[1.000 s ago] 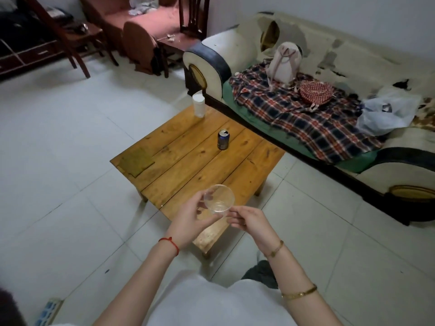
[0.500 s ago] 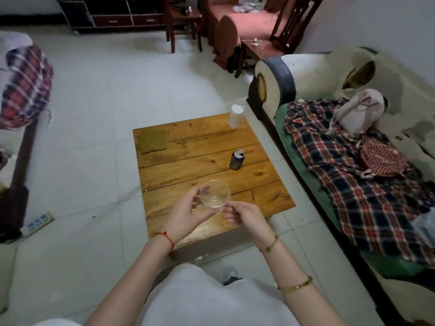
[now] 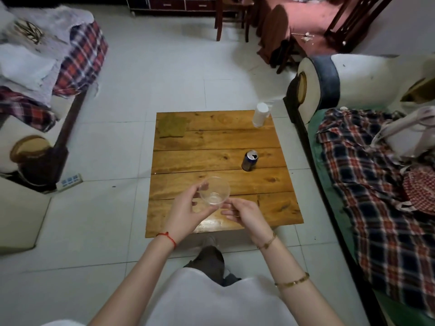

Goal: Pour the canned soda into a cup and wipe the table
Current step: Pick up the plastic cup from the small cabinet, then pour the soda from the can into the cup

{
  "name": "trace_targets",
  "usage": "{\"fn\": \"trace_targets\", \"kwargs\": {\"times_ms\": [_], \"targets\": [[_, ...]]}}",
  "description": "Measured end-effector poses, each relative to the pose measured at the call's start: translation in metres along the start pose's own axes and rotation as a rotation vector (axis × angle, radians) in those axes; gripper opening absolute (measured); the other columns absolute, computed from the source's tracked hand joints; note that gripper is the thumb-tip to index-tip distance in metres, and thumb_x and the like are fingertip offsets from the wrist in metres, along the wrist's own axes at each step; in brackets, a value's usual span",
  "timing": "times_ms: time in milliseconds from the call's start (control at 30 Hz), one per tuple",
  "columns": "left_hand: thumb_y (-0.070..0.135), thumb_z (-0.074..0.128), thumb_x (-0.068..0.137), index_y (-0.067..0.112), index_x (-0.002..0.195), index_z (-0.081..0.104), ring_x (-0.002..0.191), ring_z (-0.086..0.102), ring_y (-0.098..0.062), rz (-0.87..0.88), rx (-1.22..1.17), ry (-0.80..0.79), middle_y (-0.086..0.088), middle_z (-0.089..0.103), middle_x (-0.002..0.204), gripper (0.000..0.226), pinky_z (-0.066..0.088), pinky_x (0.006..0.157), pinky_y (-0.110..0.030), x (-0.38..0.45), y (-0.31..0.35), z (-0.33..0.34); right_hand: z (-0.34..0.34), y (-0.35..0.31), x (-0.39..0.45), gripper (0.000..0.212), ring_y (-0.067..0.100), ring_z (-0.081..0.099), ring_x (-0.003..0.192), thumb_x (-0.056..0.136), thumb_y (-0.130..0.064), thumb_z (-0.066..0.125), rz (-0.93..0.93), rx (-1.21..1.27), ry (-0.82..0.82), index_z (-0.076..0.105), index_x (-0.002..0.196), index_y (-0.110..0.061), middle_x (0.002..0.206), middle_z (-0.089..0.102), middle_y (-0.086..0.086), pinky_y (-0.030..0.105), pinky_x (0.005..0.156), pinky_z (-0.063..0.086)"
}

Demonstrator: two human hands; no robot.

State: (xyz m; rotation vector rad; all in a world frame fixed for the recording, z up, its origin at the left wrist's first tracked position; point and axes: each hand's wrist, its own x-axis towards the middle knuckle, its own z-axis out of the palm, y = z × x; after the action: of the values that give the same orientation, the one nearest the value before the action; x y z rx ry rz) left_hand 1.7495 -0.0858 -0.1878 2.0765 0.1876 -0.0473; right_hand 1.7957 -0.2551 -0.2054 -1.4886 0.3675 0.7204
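Observation:
A clear plastic cup [image 3: 214, 190] is held upright over the near part of the low wooden table [image 3: 219, 140]. My left hand [image 3: 186, 210] grips the cup from the left, thumb on its rim. Beside the cup's base, my right hand [image 3: 242, 212] has its fingers curled loosely; whether it touches the cup is unclear. A blue soda can [image 3: 249, 160], opened on top, stands on the table to the right of centre. A brownish-green cloth [image 3: 171, 128] lies flat on the far left corner.
A stack of white cups [image 3: 260, 114] stands at the table's far right corner. A sofa with a plaid blanket [image 3: 367, 175] runs along the right side, another seat [image 3: 30, 137] to the left. A power strip [image 3: 69, 182] lies on the tiled floor.
The view has swung round so the table now sits square in front of me. Both hands keep the cup in the same hold and are now over the table's near planks.

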Motion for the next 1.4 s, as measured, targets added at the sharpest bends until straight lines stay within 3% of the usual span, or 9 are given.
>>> {"fn": "trace_targets", "kwargs": {"times_ms": [100,267,400,567,900,1100,1200,1267,1400], "targets": [[0.059,0.07,0.068,0.025,0.137,0.05,0.111,0.055,0.004,-0.021,-0.022,0.018,0.016,0.06,0.125,0.08,0.048,0.09,-0.016,0.013,0.0,0.004,-0.003,-0.003,0.014,0.027,0.018,0.068,0.086,0.102,-0.015,0.042,0.016,-0.004,-0.011,0.069,0.1,-0.012,0.102,0.073,0.013,0.02,0.074,0.056],[0.04,0.078,0.075,0.026,0.135,0.05,0.108,0.053,0.011,-0.059,-0.032,0.049,0.018,0.06,0.123,0.068,0.044,0.084,-0.004,0.039,-0.004,0.002,-0.005,-0.018,0.04,0.031,0.016,0.067,0.086,0.102,-0.012,0.037,0.033,-0.036,-0.041,0.068,0.108,-0.01,0.103,0.074,0.01,0.022,0.078,0.056],[0.039,0.079,0.075,0.027,0.132,0.052,0.108,0.053,0.01,-0.076,-0.046,0.076,0.019,0.06,0.121,0.064,0.05,0.089,-0.018,0.062,-0.011,-0.006,-0.003,-0.033,0.064,0.032,0.016,0.067,0.089,0.103,-0.013,0.036,0.021,-0.062,-0.042,0.067,0.111,-0.009,0.105,0.074,0.009,0.023,0.081,0.055],[0.039,0.079,0.075,0.026,0.135,0.05,0.109,0.055,0.005,-0.098,-0.029,0.077,0.018,0.06,0.121,0.067,0.05,0.089,-0.02,0.089,-0.02,-0.013,-0.004,-0.043,0.094,0.033,0.013,0.067,0.086,0.103,-0.014,0.036,0.011,-0.079,-0.021,0.067,0.113,-0.008,0.106,0.074,0.009,0.025,0.083,0.055],[0.034,0.079,0.078,0.026,0.14,0.046,0.114,0.053,-0.001,-0.154,-0.009,0.035,0.014,0.059,0.127,0.071,0.049,0.093,-0.023,0.142,-0.036,-0.006,-0.044,-0.039,0.164,0.025,0.011,0.06,0.073,0.1,-0.011,0.046,0.07,-0.089,0.211,0.064,0.113,0.0,0.094,0.069,0.006,0.021,0.07,0.052],[0.028,0.08,0.077,0.024,0.135,0.047,0.11,0.053,-0.005,-0.233,-0.006,0.077,0.009,0.058,0.129,0.067,0.05,0.093,-0.027,0.178,-0.054,0.021,-0.091,-0.033,0.231,0.019,0.029,0.066,0.095,0.093,-0.013,0.056,0.106,-0.24,0.434,0.063,0.078,-0.023,0.095,0.071,0.012,0.05,0.093,0.053],[0.028,0.08,0.077,0.022,0.134,0.048,0.109,0.054,-0.005,-0.272,-0.016,0.091,0.008,0.058,0.129,0.066,0.051,0.092,-0.028,0.195,-0.067,0.039,-0.111,-0.03,0.263,0.011,0.028,0.064,0.089,0.094,-0.012,0.052,0.147,-0.306,0.521,0.062,0.093,-0.018,0.082,0.064,0.005,0.047,0.089,0.055],[0.03,0.08,0.077,0.023,0.134,0.047,0.11,0.054,-0.005,-0.291,-0.018,0.085,0.009,0.058,0.129,0.067,0.051,0.092,-0.028,0.205,-0.078,0.051,-0.123,-0.025,0.286,0.023,0.024,0.06,0.085,0.094,-0.01,0.048,0.157,-0.362,0.518,0.059,0.114,-0.014,0.074,0.058,0.0,0.043,0.089,0.054],[0.029,0.081,0.076,0.024,0.135,0.047,0.111,0.055,-0.004,-0.316,-0.016,0.074,0.008,0.058,0.129,0.068,0.049,0.092,-0.024,0.227,-0.099,0.076,-0.145,-0.017,0.331,0.047,0.023,0.055,0.115,0.091,-0.002,0.053,0.131,-0.499,0.441,0.046,0.134,-0.02,0.116,0.062,0.001,0.044,0.105,0.045]]}}
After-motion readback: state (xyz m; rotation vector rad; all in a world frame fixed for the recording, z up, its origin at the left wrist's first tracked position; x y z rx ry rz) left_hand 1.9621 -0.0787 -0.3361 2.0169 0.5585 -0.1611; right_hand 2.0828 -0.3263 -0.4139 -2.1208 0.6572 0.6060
